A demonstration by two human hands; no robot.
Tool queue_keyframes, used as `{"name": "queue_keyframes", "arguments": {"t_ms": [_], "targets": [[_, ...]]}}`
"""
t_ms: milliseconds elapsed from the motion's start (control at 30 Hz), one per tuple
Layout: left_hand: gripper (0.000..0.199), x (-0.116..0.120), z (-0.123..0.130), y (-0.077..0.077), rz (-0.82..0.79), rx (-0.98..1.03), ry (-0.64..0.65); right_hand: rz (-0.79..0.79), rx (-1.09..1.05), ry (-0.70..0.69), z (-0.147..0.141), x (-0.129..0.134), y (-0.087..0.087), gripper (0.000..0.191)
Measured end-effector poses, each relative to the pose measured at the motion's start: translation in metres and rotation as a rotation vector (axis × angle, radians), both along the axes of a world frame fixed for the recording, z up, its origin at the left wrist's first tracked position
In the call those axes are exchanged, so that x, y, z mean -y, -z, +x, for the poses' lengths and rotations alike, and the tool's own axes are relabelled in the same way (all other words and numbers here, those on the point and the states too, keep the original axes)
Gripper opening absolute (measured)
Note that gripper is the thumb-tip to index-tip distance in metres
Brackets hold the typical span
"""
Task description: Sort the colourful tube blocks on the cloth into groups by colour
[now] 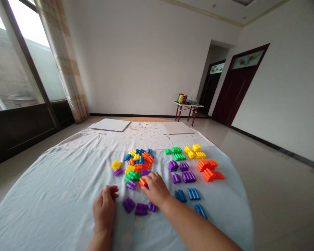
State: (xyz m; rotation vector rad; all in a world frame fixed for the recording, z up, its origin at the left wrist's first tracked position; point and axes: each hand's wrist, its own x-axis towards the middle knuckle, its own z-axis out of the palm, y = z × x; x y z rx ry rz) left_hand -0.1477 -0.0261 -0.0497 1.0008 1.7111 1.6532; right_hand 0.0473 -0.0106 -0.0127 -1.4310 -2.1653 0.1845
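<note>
My right hand (155,188) reaches over the near edge of a mixed pile, its thumb and fingers closed around an orange ridged plastic block (142,182). My left hand (105,205) rests on the cloth to the left, fingers loosely bent and a little apart, with nothing visible in it. In the pile lie green blocks (132,175), blue blocks (139,160), yellow ones and more orange ones. Purple blocks (141,209) lie between my hands, nearer to me; one is partly hidden by my right wrist.
Right of the pile, blocks sit in colour groups: green (177,150), yellow (196,152), purple (189,176), orange (209,169) and blue (193,194). Two pale boards (110,124) lie at the far end of the cloth-covered table (68,181). A small table (188,104) stands beyond.
</note>
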Motion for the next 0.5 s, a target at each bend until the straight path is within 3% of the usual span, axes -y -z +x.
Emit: {"name": "queue_keyframes", "arguments": {"t_ms": [133, 367, 500], "targets": [[0.049, -0.001, -0.003, 0.003, -0.009, -0.014, 0.004, 0.025, -0.038, -0.011, 0.008, 0.009, -0.001, 0.021], [0.043, -0.008, -0.006, 0.001, -0.074, -0.121, -0.013, 0.059, -0.301, -0.118, 0.034, 0.057, 0.006, 0.031], [0.041, -0.009, -0.009, 0.003, -0.047, -0.2, -0.046, 0.136, -0.454, -0.082, 0.059, 0.071, -0.003, 0.032]]}}
